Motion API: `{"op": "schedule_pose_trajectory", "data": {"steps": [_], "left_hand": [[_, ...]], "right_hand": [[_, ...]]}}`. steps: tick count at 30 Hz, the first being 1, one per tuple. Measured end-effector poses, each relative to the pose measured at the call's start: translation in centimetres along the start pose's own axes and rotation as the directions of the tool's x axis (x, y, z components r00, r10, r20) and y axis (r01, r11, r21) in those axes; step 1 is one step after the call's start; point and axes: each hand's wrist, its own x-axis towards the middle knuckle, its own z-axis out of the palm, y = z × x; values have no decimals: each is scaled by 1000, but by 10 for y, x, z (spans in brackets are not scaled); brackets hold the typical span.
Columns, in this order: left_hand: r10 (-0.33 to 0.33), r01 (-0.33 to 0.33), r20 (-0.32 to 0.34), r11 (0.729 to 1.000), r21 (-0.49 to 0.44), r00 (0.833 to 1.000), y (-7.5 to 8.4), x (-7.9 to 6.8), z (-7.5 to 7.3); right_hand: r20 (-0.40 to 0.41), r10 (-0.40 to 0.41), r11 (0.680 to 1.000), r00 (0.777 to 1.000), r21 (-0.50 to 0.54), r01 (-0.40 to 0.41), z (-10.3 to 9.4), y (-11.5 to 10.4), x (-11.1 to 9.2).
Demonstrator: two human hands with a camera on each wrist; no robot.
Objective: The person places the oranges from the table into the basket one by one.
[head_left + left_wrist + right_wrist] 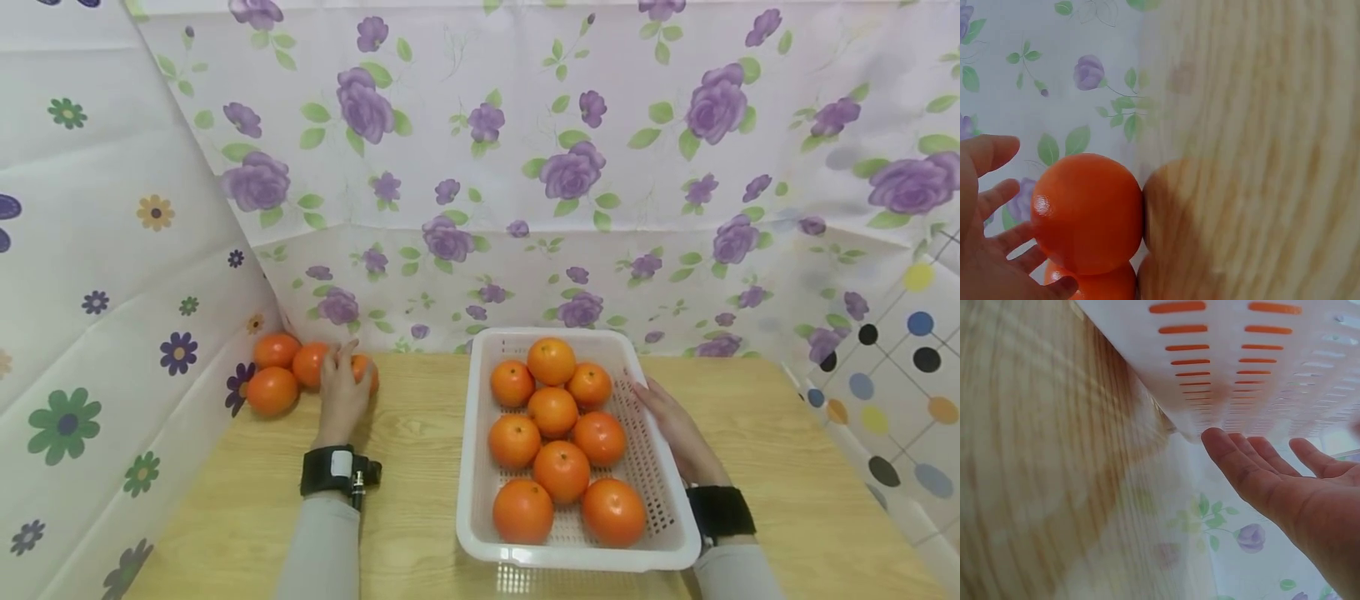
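My left hand (344, 398) reaches over a small group of oranges at the table's back left. Its fingers are spread beside the rightmost orange (368, 374). In the left wrist view, the nearest orange (1088, 212) stands close to the fingertips, and a second one partly shows below it. A white perforated plastic basket (470, 450) holds several oranges. Along its right side lies my right hand (681, 432), fingers extended against the outer wall. The right wrist view shows those straight fingers (1238, 465) under the slotted wall, uncurled.
Left of the hand, more oranges (272, 392) sit against the left flowered sheet. The wooden table (416, 467) runs between them and the basket. A purple-flowered sheet (480, 192) hangs behind, and a dotted one (892, 400) on the right.
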Motion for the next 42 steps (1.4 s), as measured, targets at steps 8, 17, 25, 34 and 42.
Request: {"op": "schedule_pose_trajectory", "data": {"steps": [8,17,25,34,42], "left_hand": [[-57,54,86,998,34,995,-2,-1,2],[-67,57,113,994,96,991,-3,-4,2],[-88,70,108,984,161,990,-3,-4,1],[-152,131,90,970,206,984,-2,-4,2],[-204,183,97,964,191,974,2,-7,3]], "right_hand": [[-6,1,1000,1000,1,-1,-1,1,1],[-12,9,1000,1000,-6,-9,-2,1,-2],[2,3,1000,1000,11,-3,-1,-1,1],[0,6,1000,1000,11,-6,-2,-1,1],[-1,3,1000,1000,-19,-3,-2,-1,0]]}}
